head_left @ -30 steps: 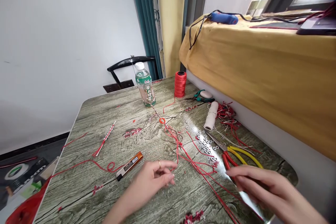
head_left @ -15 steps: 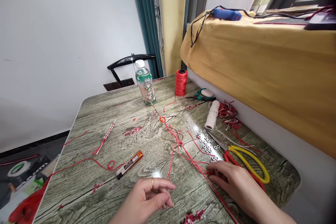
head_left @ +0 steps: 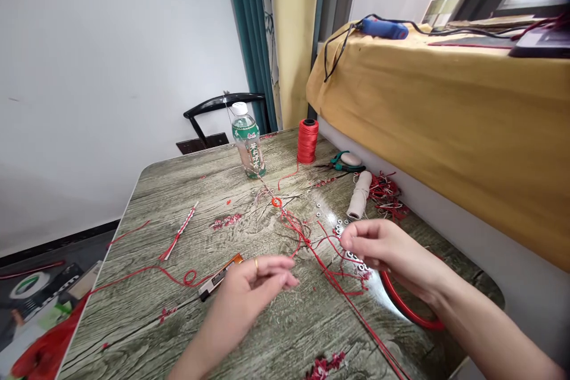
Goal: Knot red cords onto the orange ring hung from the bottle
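A bundle of red cord runs from an orange-red ring across the table toward its near edge. My left hand, with a gold ring on one finger, is beside the bundle, its fingers closed on a thin red strand by the fingertips. My right hand is raised over several small silvery rings, thumb and forefinger pinched on another red strand. That hand and forearm hide most of the scissors, whose red handle shows below.
A drink bottle stands at the back, with strands running from it to the ring. Beyond lie a red thread spool, pliers and a white cord roll. A box cutter and a braided piece lie left.
My right hand has lifted from the table and moved up, now over the small rings and hiding the scissors. My left hand has moved up a little toward the cords.
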The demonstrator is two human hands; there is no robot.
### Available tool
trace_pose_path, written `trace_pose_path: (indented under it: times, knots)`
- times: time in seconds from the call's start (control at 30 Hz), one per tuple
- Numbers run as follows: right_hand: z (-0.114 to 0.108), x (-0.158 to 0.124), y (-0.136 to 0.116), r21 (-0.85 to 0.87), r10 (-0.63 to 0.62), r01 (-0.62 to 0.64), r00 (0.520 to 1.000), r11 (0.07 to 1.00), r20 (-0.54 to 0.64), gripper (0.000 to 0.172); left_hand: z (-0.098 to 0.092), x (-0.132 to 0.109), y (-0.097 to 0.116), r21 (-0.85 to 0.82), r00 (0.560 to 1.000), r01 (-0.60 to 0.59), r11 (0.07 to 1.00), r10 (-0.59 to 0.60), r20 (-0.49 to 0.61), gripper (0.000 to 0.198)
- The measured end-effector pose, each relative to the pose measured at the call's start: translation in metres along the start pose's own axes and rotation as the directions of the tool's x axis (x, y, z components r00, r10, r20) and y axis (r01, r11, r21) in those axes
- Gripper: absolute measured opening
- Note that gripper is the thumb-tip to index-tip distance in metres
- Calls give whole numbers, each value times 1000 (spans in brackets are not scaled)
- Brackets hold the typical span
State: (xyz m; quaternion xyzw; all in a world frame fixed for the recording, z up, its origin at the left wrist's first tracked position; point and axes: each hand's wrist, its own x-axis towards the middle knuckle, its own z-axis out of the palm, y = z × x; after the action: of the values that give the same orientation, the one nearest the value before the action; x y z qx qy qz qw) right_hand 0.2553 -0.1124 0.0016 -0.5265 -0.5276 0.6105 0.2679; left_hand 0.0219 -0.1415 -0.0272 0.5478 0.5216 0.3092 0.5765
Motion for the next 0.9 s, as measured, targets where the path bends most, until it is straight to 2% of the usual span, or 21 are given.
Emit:
trace_pose_path:
  times: [0.17, 0.27, 0.4, 0.5, 0.67, 0.77, 0.9]
  knots:
    - [14, 35, -25, 38, -100, 99, 995, 994, 14, 31, 6, 35, 31, 152, 988, -113, 982, 127, -86, 29]
    - [23, 48, -33, 45, -148, 148, 989, 988, 17, 30, 10, 54, 35, 195, 979, -165, 967, 185, -87, 32]
    - [26, 62, -35, 9, -214, 213, 976, 977, 50, 27, 9, 68, 36, 146, 978, -189, 971, 200, -63, 27]
    - [22, 69, -36, -77, -274, 283, 955, 956, 113, 24, 4, 73, 39, 117, 982, -175, 978, 181, -47, 20]
    - [13, 76, -43, -130, -409, 409, 912, 903, 29, 26, -5, 72, 42, 194, 982, -185, 963, 187, 9, 26]
    - [19, 79, -43, -139, -384, 401, 913, 905, 136, 27, -9, 69, 42, 270, 986, -167, 948, 169, 16, 26]
    - [31, 83, -39, -275, -336, 416, 895, 867, 292, 25, -12, 66, 40, 325, 986, -166, 931, 157, 54, 24]
